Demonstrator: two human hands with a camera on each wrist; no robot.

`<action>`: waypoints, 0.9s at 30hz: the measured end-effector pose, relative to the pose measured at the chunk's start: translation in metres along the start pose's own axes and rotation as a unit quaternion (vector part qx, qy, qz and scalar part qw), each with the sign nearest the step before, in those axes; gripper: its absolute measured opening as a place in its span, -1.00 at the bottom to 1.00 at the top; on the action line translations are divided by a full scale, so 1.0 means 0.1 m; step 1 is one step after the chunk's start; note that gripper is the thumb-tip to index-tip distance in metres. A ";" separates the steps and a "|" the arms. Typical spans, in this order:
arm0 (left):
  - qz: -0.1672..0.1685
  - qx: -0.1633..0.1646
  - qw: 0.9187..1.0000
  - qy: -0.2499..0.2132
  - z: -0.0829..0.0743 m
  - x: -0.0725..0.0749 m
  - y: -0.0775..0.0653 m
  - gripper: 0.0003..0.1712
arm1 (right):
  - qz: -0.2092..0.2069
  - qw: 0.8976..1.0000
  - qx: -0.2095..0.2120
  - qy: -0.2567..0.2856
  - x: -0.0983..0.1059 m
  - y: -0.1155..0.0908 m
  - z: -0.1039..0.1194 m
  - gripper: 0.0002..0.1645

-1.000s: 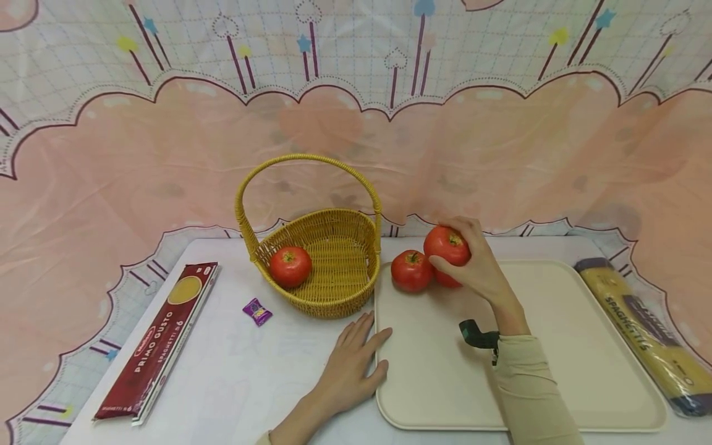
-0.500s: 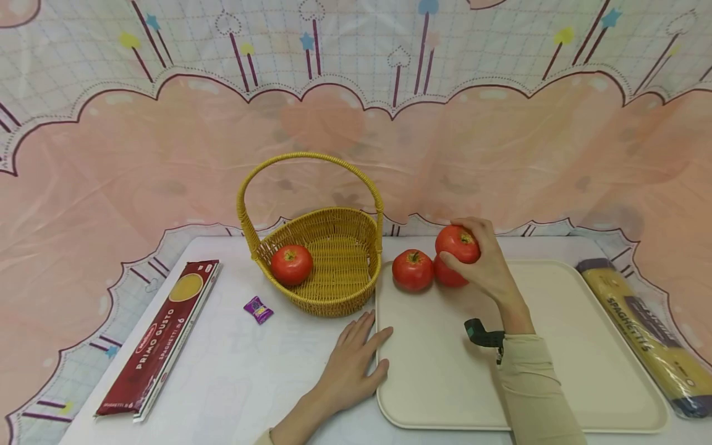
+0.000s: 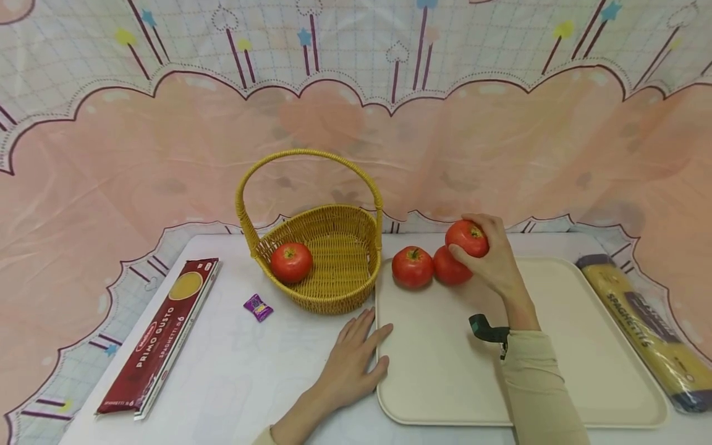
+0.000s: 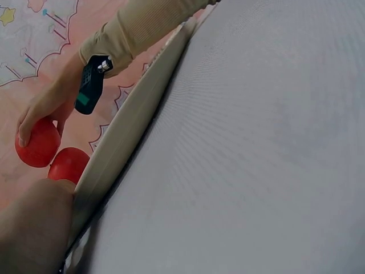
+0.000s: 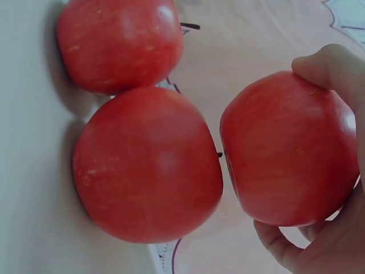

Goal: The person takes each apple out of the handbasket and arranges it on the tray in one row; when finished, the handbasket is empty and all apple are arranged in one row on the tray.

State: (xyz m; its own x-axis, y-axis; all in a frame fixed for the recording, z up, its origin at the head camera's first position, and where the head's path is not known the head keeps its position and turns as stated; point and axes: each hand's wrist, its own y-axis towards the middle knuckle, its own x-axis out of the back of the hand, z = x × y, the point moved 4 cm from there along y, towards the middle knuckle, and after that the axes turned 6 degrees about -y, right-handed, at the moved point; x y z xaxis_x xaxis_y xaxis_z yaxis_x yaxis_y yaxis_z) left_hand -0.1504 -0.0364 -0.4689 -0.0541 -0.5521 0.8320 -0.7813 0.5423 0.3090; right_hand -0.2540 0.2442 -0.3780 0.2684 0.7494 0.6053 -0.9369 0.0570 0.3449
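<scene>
My right hand point(image 3: 492, 253) grips a red apple point(image 3: 466, 238) with thumb and fingers, raised off the tray. Close below it sits a second apple point(image 3: 452, 267), which the held one partly overlaps in the head view. A third apple point(image 3: 412, 267) sits just left of that one; these two touch in the right wrist view, where the held apple point(image 5: 291, 148) is beside them. On the cream tray point(image 3: 439, 383) both stand near the back left corner. My left hand point(image 3: 350, 361) lies flat with fingers spread, its thumb and index finger at the tray's left edge.
A yellow wicker basket point(image 3: 334, 303) with a tall handle stands left of the tray, one apple point(image 3: 291, 262) inside. A purple wrapped candy point(image 3: 258, 307) and a red spaghetti pack point(image 3: 158, 340) lie farther left. A yellow spaghetti bag point(image 3: 645, 330) lies along the tray's right edge.
My right hand has moved to the right with the apple, from above the gap between the two tray apples to the right one's upper right. The left hand has stayed put.
</scene>
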 end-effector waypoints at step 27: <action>0.006 0.007 1.000 -0.011 -0.02 0.03 0.02 -0.42 | -0.005 0.997 -0.076 -0.018 0.21 -0.04 -0.23 -0.22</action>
State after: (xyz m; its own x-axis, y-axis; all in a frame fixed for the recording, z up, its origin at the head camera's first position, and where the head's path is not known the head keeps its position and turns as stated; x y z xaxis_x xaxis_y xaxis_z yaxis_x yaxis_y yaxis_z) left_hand -0.1507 -0.0356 -0.4653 -0.0767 -0.5590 0.8256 -0.7886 0.5407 0.2929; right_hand -0.2500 0.2749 -0.3835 0.2839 0.7241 0.6286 -0.9563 0.1661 0.2407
